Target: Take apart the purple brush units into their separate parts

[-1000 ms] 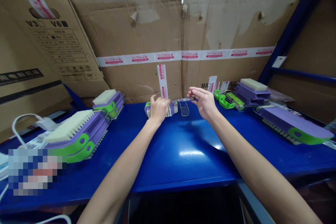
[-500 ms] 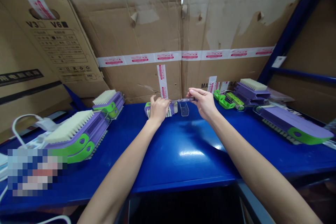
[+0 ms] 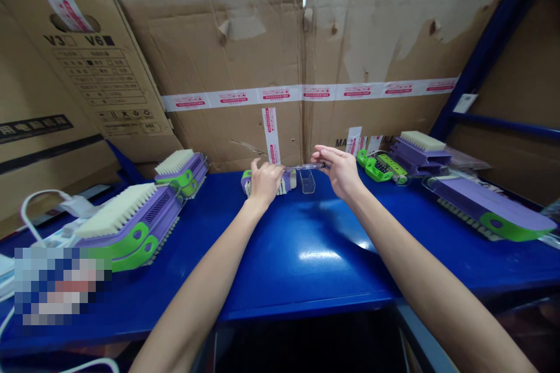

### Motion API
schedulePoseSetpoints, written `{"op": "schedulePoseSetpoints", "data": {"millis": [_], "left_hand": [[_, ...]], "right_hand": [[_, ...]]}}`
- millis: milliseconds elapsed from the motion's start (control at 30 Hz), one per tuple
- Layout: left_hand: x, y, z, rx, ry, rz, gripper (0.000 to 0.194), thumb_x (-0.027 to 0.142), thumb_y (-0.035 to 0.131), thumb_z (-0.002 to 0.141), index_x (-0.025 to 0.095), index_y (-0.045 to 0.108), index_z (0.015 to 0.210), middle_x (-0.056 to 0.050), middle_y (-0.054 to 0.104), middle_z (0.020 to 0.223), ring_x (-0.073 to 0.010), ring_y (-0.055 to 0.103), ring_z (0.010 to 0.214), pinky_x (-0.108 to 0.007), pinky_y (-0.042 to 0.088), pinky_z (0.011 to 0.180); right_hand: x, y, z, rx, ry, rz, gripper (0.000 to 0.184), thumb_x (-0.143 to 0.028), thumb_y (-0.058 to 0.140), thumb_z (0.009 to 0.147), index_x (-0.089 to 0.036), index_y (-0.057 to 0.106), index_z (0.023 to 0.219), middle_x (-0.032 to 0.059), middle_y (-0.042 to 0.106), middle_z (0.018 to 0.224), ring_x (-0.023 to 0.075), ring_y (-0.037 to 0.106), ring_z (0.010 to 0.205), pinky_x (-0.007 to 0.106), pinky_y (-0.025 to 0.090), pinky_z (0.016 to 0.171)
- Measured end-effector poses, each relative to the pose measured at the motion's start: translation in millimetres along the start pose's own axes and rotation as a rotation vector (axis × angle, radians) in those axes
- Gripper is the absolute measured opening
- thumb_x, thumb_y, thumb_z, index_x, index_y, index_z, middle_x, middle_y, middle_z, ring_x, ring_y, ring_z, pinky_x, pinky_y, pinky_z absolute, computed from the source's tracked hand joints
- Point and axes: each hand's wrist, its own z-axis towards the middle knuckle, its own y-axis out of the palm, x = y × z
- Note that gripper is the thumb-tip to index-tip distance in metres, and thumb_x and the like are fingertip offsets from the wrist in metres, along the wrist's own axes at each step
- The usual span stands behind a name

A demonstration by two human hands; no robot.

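Observation:
Near the back of the blue table, my left hand (image 3: pixel 266 179) is closed over a purple and green brush (image 3: pixel 287 182) with white bristles, covering much of it. My right hand (image 3: pixel 340 168) pinches the end of a slim screwdriver (image 3: pixel 310 166) with a clear handle. It lies level, its tip pointing left at the brush's right end. Whether the tip touches the brush is hard to make out. Just below the screwdriver stands a small clear plastic box (image 3: pixel 307 184), between my two hands.
Purple and green brushes stand at left, one large (image 3: pixel 131 221) and one smaller (image 3: pixel 181 172). At right are a green part (image 3: pixel 378 168), a purple brush piece (image 3: pixel 420 151) and a long brush (image 3: pixel 494 204). A white cable (image 3: pixel 37 204) lies far left. Cardboard (image 3: pixel 245 58) walls the back.
The fingers of my right hand have shifted slightly at the screwdriver's end. My left hand and the brush stay in place.

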Motion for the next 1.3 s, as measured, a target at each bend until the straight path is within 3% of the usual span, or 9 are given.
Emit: {"op": "schedulePoseSetpoints", "data": {"millis": [567,767,1300], "left_hand": [[1,-1.7,1,-0.033,-0.022,-0.015,0.019,0.019,0.053,0.09,0.022,0.071,0.088,-0.004,0.074,0.081,-0.0223,0.066,0.08,-0.052,0.033,0.1],[0,-0.8,0,-0.021,-0.011,-0.005,0.02,0.019,0.052,0.091,0.023,0.071,0.088,-0.004,0.074,0.081,-0.0222,0.066,0.08,-0.052,0.033,0.1],[2,-3.9,1,-0.051,-0.035,-0.015,0.019,0.019,0.053,0.09,0.022,0.072,0.088,-0.004,0.074,0.082,-0.0222,0.066,0.081,-0.052,0.032,0.101]], "right_hand": [[-9,9,-7,0.053,0.054,0.092,0.026,-0.037,0.078,0.061,-0.019,0.072,0.079,0.0016,0.07,0.072,0.0129,0.064,0.07,0.028,0.05,0.069],[-10,9,-8,0.051,0.063,0.098,0.024,-0.038,0.074,0.065,-0.019,0.072,0.079,0.0022,0.07,0.073,0.0139,0.065,0.071,0.028,0.05,0.07],[-9,12,-9,0.064,-0.018,0.03,0.028,-0.04,0.079,0.06,-0.018,0.073,0.077,0.0029,0.07,0.07,0.0147,0.065,0.07,0.031,0.052,0.072]]}}
